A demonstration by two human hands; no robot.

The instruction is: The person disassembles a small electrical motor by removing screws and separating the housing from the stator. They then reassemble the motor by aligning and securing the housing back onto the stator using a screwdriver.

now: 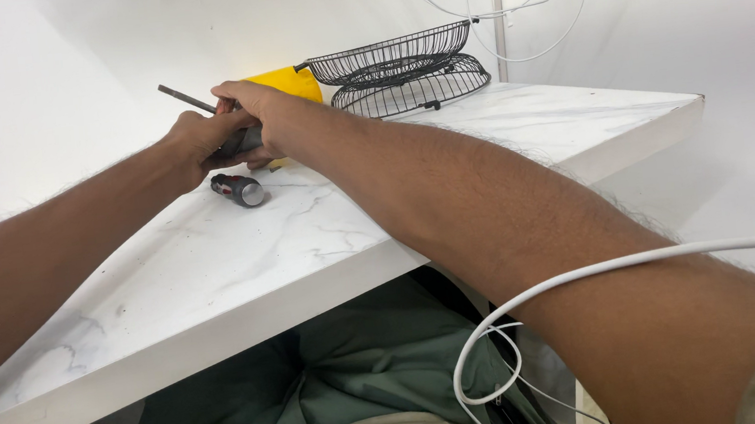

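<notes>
The white marble-patterned table (502, 147) carries everything here, running from near the body out to the far wall. At its far end two black wire fan guards (405, 73) lie stacked, one dish-up on the other; they look light, springy and easy to bend out of shape. Just beside them on the left sits a yellow fan body (294, 82), mostly hidden behind the hands, so its shape and weight are hard to judge. A white cable (536, 293) loops across the right forearm, limp and likely to snag.

Both hands meet over the table's far left part. The left hand (197, 142) is wrapped tight around the dark handle of a screwdriver (186, 99), whose thin metal shaft points up and left past the knuckles. The right hand (260, 112) is closed over the same tool from the other side, fingers curled down. The screwdriver should be stiff, fairly light and slim; the thick handle is the sure place to hold, the bare shaft being smooth and slippery.

A second, stubby screwdriver handle (239, 189), black and red with a shiny end, lies on the table just below the hands, apart from them. Being round, it may roll.
</notes>
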